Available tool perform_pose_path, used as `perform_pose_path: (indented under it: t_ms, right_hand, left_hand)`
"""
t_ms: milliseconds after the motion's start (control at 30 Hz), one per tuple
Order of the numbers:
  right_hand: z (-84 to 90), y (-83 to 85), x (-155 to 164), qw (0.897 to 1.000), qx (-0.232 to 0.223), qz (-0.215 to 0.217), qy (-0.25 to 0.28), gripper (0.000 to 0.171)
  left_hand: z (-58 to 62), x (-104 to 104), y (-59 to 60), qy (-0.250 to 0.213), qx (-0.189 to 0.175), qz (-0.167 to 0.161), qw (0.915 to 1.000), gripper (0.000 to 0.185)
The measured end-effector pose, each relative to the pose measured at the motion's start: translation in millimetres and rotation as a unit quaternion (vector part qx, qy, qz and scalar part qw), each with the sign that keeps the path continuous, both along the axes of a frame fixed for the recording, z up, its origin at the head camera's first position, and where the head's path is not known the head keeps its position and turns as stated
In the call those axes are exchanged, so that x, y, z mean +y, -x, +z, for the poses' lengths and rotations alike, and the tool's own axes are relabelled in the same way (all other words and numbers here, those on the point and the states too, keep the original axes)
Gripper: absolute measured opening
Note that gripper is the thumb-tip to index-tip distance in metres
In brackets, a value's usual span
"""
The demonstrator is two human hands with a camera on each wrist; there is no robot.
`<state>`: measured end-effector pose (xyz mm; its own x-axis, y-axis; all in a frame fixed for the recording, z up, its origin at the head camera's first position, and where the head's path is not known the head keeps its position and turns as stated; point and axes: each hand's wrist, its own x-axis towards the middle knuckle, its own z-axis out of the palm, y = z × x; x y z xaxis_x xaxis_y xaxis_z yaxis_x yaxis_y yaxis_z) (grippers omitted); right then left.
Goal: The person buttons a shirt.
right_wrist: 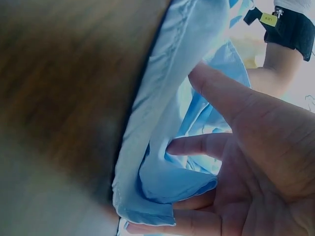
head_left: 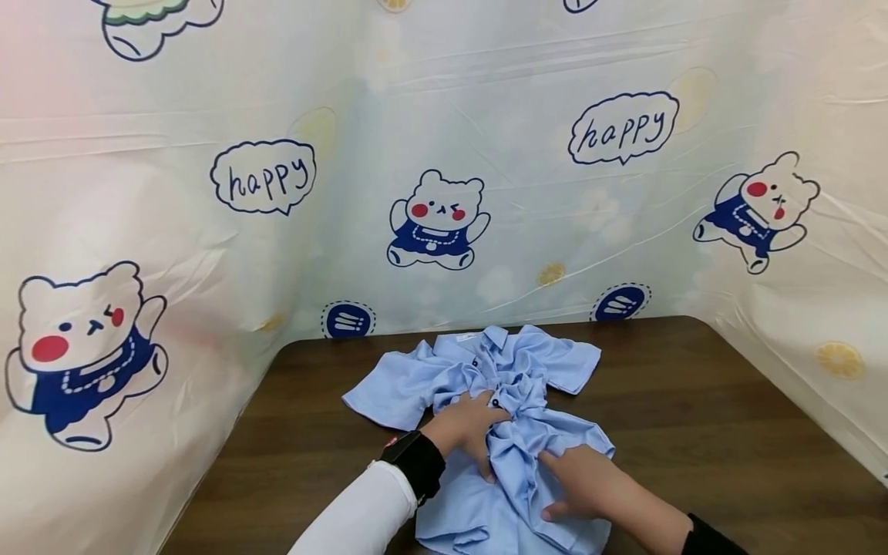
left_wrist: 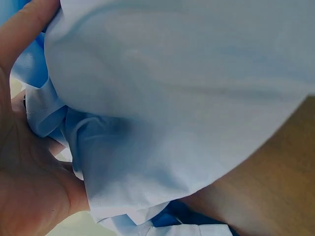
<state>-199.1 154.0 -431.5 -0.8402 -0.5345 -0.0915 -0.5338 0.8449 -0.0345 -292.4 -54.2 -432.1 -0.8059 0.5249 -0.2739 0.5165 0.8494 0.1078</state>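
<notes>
A light blue short-sleeved shirt [head_left: 416, 385] lies crumpled on a dark wooden table [head_left: 701, 416], collar toward the far edge. My left hand [head_left: 468, 428] digs into the bunched cloth at the shirt's middle. In the left wrist view its thumb and palm [left_wrist: 24, 172] wrap the blue fabric [left_wrist: 172, 98]. My right hand [head_left: 590, 482] lies on the shirt's lower right part. The right wrist view shows its fingers [right_wrist: 202, 145] curled round a fold of the hem [right_wrist: 167, 123], thumb stretched along the cloth.
A plastic sheet printed with cartoon bears and "happy" bubbles [head_left: 437, 220] walls in the table at the back and on both sides. Bare wood [head_left: 749, 462] shows right of the shirt. A black band [head_left: 416, 462] sits on my left wrist.
</notes>
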Motion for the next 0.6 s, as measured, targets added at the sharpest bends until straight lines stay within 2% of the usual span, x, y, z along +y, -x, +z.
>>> perform_pose_path:
  t_ms: [133, 300, 367, 467, 600]
  right_hand:
    - [0.0, -1.1, 1, 1.000, 0.013, 0.012, 0.003, 0.074]
    - [2.1, 2.5, 3, 0.999, 0.028, 0.039, -0.001, 0.074]
    - [6.4, 7.0, 5, 0.999, 0.011, 0.038, 0.001, 0.073]
    - [17.0, 18.6, 12, 0.999, -0.037, 0.028, 0.020, 0.070]
    - [35.7, 43.1, 31, 0.992, -0.090, 0.011, 0.089, 0.062]
  left_hand:
    - [-1.1, -3, 0.9, -0.003, -0.004, -0.001, 1.0000, 0.096]
    - [-3.1, -16, -0.2, -0.034, -0.003, -0.009, 0.9994, 0.100]
    - [-1.6, -21, -0.8, -0.053, 0.001, -0.016, 0.9985, 0.103]
    - [3.4, -29, -0.8, -0.097, 0.002, -0.030, 0.9949, 0.106]
    - [13.6, -46, 5.3, -0.186, 0.003, -0.053, 0.9811, 0.111]
